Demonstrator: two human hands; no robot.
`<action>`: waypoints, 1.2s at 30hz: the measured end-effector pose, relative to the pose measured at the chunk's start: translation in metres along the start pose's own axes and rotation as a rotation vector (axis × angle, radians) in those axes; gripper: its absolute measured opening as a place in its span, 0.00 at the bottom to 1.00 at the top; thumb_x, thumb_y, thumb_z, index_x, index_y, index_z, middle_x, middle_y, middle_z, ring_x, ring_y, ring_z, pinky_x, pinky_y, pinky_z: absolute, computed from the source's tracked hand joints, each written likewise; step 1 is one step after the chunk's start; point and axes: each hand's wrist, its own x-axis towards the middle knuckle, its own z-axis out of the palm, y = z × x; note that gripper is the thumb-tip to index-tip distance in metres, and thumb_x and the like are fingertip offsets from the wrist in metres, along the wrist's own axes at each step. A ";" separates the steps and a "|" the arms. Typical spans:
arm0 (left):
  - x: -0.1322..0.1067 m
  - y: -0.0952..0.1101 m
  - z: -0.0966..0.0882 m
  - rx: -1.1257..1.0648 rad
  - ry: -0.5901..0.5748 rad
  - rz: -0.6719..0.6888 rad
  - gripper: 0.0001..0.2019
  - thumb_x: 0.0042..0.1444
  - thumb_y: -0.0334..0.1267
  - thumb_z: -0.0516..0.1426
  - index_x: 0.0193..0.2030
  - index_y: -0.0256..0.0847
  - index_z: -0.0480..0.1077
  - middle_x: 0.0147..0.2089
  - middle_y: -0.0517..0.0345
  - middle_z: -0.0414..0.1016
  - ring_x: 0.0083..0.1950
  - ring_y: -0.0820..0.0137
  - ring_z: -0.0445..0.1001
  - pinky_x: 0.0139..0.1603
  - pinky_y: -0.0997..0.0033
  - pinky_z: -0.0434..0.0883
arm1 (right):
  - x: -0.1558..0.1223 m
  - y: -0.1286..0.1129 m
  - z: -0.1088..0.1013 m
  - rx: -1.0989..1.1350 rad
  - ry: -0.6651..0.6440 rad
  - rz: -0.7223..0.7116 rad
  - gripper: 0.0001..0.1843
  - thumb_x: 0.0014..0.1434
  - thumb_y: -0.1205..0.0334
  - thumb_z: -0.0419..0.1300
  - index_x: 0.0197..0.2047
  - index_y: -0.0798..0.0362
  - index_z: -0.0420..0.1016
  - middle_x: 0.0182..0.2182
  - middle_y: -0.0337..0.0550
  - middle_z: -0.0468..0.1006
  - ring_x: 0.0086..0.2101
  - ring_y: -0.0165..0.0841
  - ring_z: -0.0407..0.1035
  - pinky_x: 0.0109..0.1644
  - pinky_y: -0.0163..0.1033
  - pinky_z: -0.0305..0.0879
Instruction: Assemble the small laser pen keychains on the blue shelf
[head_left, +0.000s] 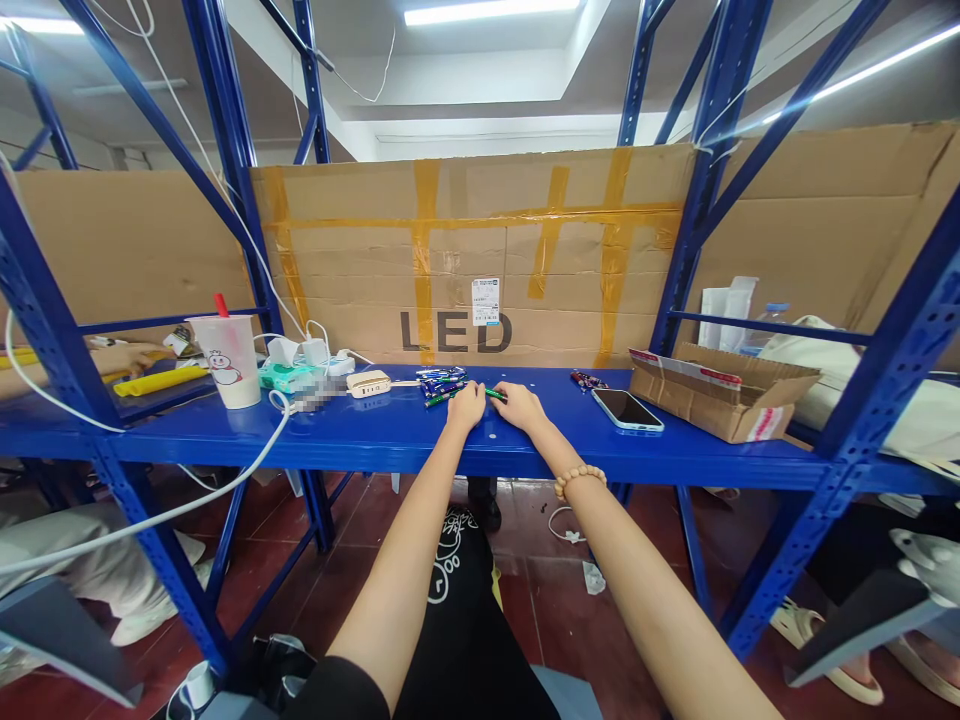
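Both my arms reach forward onto a blue metal shelf. My left hand and my right hand rest side by side on it with fingers curled, pinching the two ends of a thin green pen between them. Just left of my left hand lies a small pile of several blue and green pens or batteries. A bead bracelet circles my right wrist.
A smartphone and an open cardboard box lie to the right. On the left stand a white drink cup, a tissue pack, a power strip and white cables. A taped "LED" carton backs the shelf. Blue rack posts flank both sides.
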 end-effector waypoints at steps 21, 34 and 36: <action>-0.005 0.000 -0.004 -0.101 0.015 0.032 0.14 0.60 0.40 0.52 0.50 0.37 0.65 0.49 0.51 0.69 0.45 0.67 0.71 0.44 0.60 0.71 | -0.002 -0.004 -0.004 0.041 0.005 0.003 0.19 0.62 0.49 0.48 0.31 0.50 0.72 0.33 0.42 0.77 0.36 0.34 0.70 0.33 0.32 0.59; -0.001 -0.004 -0.001 -0.205 -0.004 0.073 0.13 0.60 0.40 0.51 0.49 0.36 0.65 0.47 0.51 0.69 0.43 0.68 0.71 0.43 0.61 0.71 | 0.001 -0.002 -0.004 0.044 0.002 0.009 0.16 0.63 0.53 0.50 0.39 0.57 0.71 0.37 0.43 0.74 0.38 0.32 0.69 0.45 0.44 0.65; 0.000 -0.005 0.001 -0.237 0.001 0.073 0.13 0.60 0.40 0.51 0.49 0.36 0.65 0.46 0.52 0.70 0.42 0.69 0.71 0.42 0.62 0.71 | 0.001 -0.003 -0.005 0.028 0.014 0.004 0.15 0.63 0.54 0.51 0.39 0.57 0.71 0.37 0.43 0.74 0.39 0.32 0.69 0.47 0.46 0.64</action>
